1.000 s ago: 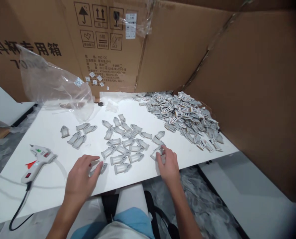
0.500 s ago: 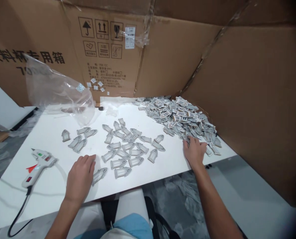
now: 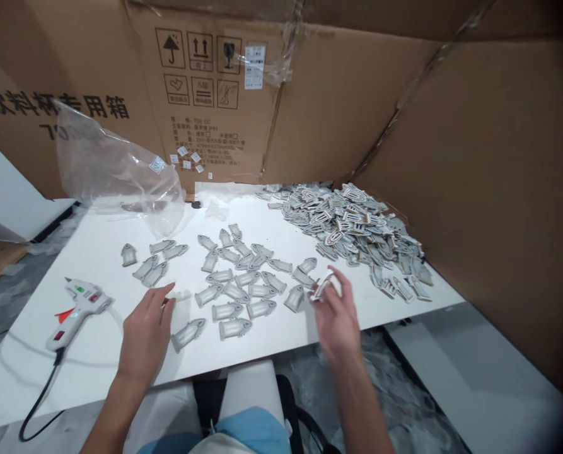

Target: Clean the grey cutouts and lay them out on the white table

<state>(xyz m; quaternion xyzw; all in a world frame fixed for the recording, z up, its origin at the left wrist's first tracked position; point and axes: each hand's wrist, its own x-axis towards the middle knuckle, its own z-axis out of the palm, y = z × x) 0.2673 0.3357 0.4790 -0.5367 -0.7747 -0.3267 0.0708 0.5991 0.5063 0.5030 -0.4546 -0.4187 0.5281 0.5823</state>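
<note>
Corrugated cardboard panels (image 3: 357,107) rise beyond both hands and to the right of the right hand, along the far and right edges of a white tabletop (image 3: 96,271). Beyond the right hand, toward the table's far right corner, lies a heap of grey-and-white die-cut pieces (image 3: 352,233). Between the hands and farther out, loose grey pieces (image 3: 236,284) lie singly in uneven rows. A white hot glue gun (image 3: 80,309) lies left of the left hand, and a clear plastic bag (image 3: 120,176) lies beyond it.

Left hand (image 3: 145,340): palm down, open, fingers extended and slightly spread, with nothing visibly held. A pale blurred sliver just past the fingertips cannot be identified. One grey piece (image 3: 188,334) lies just to the hand's right.

Right hand (image 3: 336,318): raised and half open, with a small die-cut piece (image 3: 323,289) pinched at the fingertips. Another grey piece (image 3: 294,297) lies just to its left.
</note>
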